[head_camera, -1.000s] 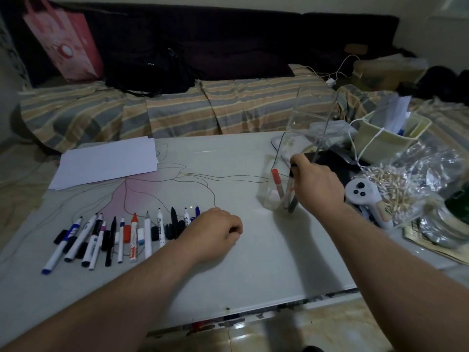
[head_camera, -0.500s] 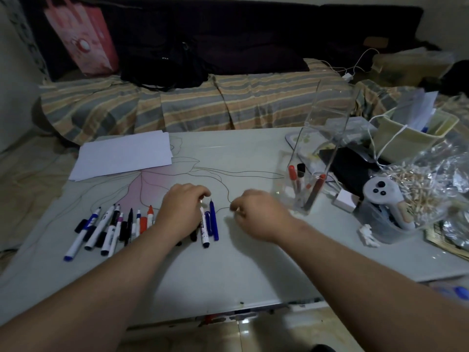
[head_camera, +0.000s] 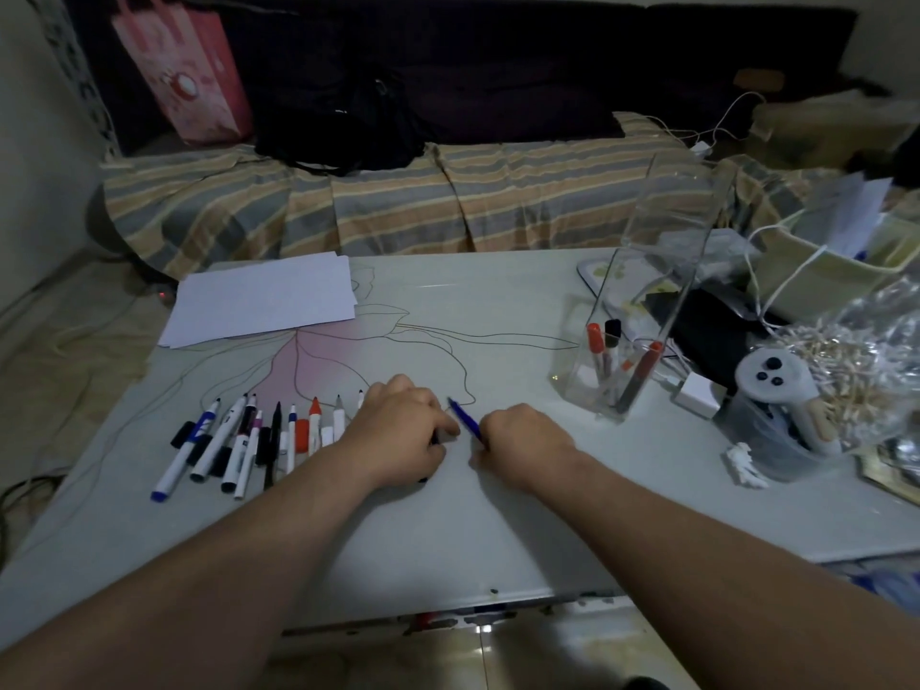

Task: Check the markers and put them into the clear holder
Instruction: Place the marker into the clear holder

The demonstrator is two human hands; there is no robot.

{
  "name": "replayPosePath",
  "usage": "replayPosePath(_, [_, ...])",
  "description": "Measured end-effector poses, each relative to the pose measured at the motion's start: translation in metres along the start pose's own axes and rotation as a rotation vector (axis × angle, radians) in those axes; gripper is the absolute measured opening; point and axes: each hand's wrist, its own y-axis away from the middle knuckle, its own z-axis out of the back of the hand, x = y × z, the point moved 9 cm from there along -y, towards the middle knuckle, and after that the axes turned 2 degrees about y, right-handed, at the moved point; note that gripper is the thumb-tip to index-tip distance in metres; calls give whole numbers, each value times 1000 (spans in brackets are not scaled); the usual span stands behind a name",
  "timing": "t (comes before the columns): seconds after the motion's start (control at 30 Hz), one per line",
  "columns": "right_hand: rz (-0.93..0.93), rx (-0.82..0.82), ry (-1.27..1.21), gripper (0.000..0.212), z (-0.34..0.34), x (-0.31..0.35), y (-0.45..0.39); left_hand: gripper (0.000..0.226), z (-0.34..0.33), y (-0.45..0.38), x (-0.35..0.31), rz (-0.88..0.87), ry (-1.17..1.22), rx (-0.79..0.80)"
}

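Observation:
Several markers (head_camera: 249, 438) lie in a row on the white table (head_camera: 448, 530), left of centre. My left hand (head_camera: 398, 435) rests curled over the right end of that row, hiding a few markers. My right hand (head_camera: 522, 445) is closed on a blue marker (head_camera: 464, 418) whose tip points up and left, between the two hands. The clear holder (head_camera: 642, 301) stands at the right with three markers (head_camera: 620, 361) leaning inside it.
A stack of white paper (head_camera: 264, 298) lies at the table's back left. Clutter fills the right side: a white game controller (head_camera: 776, 390), a plastic bag of small sticks (head_camera: 856, 361), a pale bin (head_camera: 836, 276). A striped sofa (head_camera: 398, 201) stands behind the table.
My right hand left the holder, came back to the row and took up the blue marker. My left hand shifted onto the right end of the row.

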Motion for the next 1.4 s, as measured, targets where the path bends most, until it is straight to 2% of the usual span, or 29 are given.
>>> replayPosePath(0.07, [-35, -12, -57, 20, 5, -15, 3, 36, -7, -2, -6, -27, -15, 35])
replayPosePath(0.13, [-74, 4, -98, 25, 10, -28, 7, 38, -10, -5, -8, -40, 39, 65])
replayPosePath(0.23, [-129, 108, -87, 36, 10, -44, 15, 64, -4, -10, -2, -5, 176, 64])
replayPosePath(0.3, [-152, 161, -42, 32, 7, -54, 19, 70, 7, -13, 7, 7, 190, -11])
replayPosePath(0.37, [-162, 136, -23, 28, 7, -59, 21, 62, 12, -13, 12, 31, 138, -69])
replayPosePath(0.47, [-147, 56, -37, 26, 6, -60, 17, 40, 7, -9, 10, 76, 11, -57])
replayPosePath(0.57, [-159, 45, -12, 5, 7, -63, 13, 25, 4, -9, -1, 61, -44, -101])
replayPosePath(0.6, [-172, 58, -7, 8, 6, -66, 12, 22, 6, -9, -5, 48, -56, -121])
replayPosePath(0.67, [-195, 85, -45, 17, 8, -69, 11, 29, 4, -11, -13, 21, -82, -110])
replayPosePath(0.77, [-247, 67, -164, 23, 15, -79, 13, 57, 3, -12, -13, 29, -96, -80])
replayPosePath(0.83, [-257, 48, -187, 26, 19, -86, 14, 61, 7, -13, -6, 68, -80, -87])
replayPosePath(0.93, [-249, 6, -263, 27, 22, -91, 17, 55, 5, -14, -1, 107, -38, -71])
replayPosePath(1.1, [-123, -62, -286, 30, 33, -84, 21, 18, -4, -18, -21, 40, -41, -74])
replayPosePath(1.17, [-80, -135, -343, 28, 48, -80, 26, 11, 3, -20, -26, 57, 107, -137])
replayPosePath(1.3, [-5, -326, -482, 19, 86, -76, 40, 20, 15, -15, -23, 152, 824, -222])
replayPosePath(1.4, [-5, -362, -523, 17, 95, -81, 45, 21, 20, -9, -25, 138, 956, -244])
